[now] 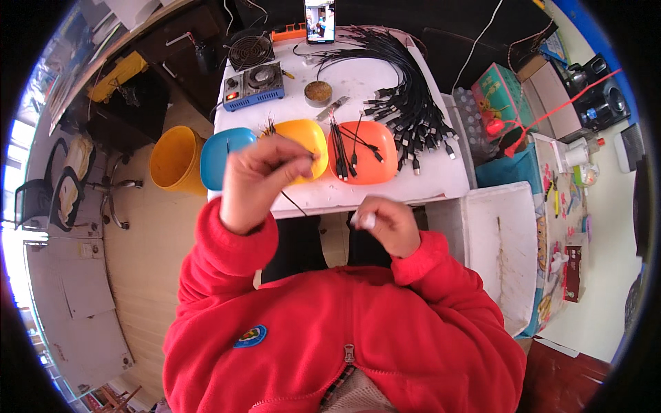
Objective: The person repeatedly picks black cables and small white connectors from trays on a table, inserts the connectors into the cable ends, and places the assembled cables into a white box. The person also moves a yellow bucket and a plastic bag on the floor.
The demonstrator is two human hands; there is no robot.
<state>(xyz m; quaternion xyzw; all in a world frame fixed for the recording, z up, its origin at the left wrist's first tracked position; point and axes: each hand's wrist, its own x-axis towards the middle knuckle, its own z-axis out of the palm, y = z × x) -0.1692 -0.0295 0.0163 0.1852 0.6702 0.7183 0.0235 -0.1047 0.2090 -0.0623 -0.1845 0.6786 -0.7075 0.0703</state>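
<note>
My left hand [265,172] is raised in front of the blue bowl [219,162] and the yellow bowl [315,138]. Its thumb and fingers pinch a thin black cable [295,204], whose free length hangs out below the palm. Over the table's front edge, my right hand [389,224] has its fingers curled together. Something small and white [366,220] shows at its fingertips; whether it is a plug or a finger cover I cannot make out. The orange bowl [382,162] beyond holds several short black cables [342,155] with plugs.
Black cables [406,89] with metal plugs lie heaped at the table's right. Behind the bowls stand a blue electric heater [255,96], a round tin [318,93] of brown material, a fan [250,52] and a phone [320,22]. A yellow bucket [172,155] is at left, a white bin [499,241] right.
</note>
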